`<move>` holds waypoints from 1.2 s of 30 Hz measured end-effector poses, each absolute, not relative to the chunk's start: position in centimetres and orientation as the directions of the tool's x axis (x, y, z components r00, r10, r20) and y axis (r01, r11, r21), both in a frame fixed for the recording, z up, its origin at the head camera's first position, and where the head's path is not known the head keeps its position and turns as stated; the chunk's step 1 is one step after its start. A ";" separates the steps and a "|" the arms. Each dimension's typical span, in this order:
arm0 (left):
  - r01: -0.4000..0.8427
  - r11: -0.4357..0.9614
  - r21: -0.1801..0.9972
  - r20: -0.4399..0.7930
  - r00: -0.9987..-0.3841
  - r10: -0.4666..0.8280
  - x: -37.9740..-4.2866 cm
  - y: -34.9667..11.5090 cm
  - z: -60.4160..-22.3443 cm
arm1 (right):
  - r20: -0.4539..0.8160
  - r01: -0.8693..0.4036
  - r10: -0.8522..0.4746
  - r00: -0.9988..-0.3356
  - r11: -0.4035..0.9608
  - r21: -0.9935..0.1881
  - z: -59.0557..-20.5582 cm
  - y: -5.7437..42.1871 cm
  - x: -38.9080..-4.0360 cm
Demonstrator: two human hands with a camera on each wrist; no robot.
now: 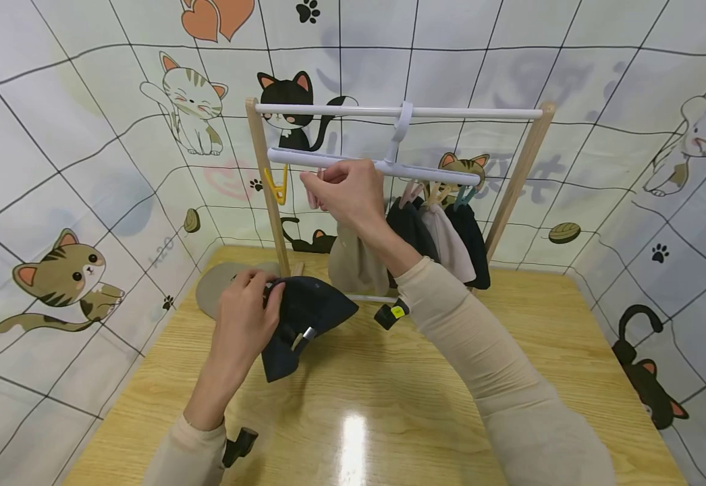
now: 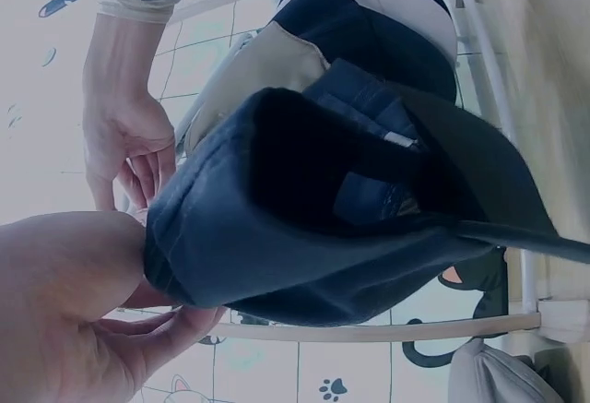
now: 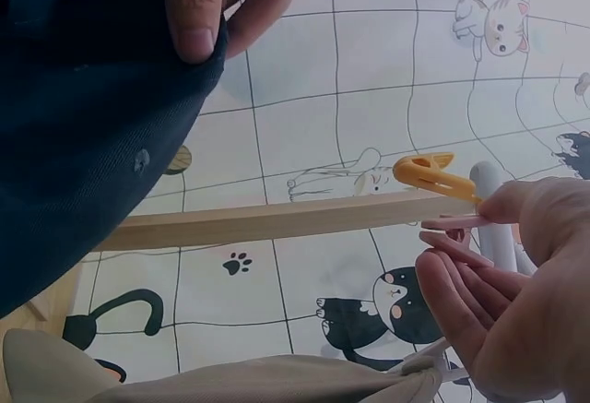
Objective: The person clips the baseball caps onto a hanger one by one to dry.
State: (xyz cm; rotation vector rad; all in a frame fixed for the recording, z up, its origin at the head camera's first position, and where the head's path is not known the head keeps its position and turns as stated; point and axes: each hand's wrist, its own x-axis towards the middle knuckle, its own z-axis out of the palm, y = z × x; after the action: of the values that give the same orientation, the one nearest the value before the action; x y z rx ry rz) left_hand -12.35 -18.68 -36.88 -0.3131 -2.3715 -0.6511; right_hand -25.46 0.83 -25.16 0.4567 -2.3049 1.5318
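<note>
My left hand (image 1: 245,317) pinches the edge of a dark navy cap (image 1: 304,317), its brim and strap hanging down over the table. In the left wrist view the inside of this navy cap (image 2: 304,191) faces the camera. At the hanger's left half, my right hand (image 1: 353,192) pinches a pink clothespin (image 3: 456,237); its prongs stand apart with nothing between them. Beside it, a yellow clothespin (image 1: 278,187) hangs at the end of the lilac hanger (image 1: 304,158). A beige cap (image 1: 356,263) hangs just below my right hand; its clip is hidden in the head view.
The hanger hooks over the white bar (image 1: 474,113) of a rack with wooden posts (image 1: 520,179). Other caps, one dark (image 1: 414,226), one pale (image 1: 447,236) and one black (image 1: 471,243), hang from clothespins at right. A grey-beige cap (image 1: 207,290) lies on the wooden table (image 1: 450,405) at back left.
</note>
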 end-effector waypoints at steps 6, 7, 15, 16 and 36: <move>0.380 0.848 0.370 0.628 -0.775 0.073 -12.9 -18.6 -36.5 | 0.453 -0.449 -0.089 -0.887 0.397 -0.801 -25.2 1.0 -25.5; 0.381 0.847 0.371 0.627 -0.776 0.074 -13.0 -18.6 -36.5 | 0.454 -0.450 -0.091 -0.886 0.402 -0.798 -25.2 1.0 -25.5; 0.280 0.882 0.379 0.567 -0.823 0.018 -13.3 -18.6 -35.7 | 0.420 -0.412 -0.079 -0.904 0.424 -0.807 -25.0 1.1 -25.4; 0.267 0.885 0.382 0.558 -0.830 0.009 -13.4 -18.6 -35.7 | 0.417 -0.409 -0.078 -0.906 0.424 -0.808 -24.9 1.1 -25.3; 0.219 0.885 0.411 0.562 -0.825 -0.057 -15.3 -17.9 -35.1 | 0.410 -0.396 -0.064 -0.910 0.428 -0.812 -25.2 0.9 -25.1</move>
State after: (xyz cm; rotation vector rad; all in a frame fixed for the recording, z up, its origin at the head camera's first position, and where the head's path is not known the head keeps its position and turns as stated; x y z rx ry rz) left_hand -15.28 -17.87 -35.07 -0.1166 -2.4672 -0.6276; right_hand -25.07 0.94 -25.24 0.3960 -2.3696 1.4752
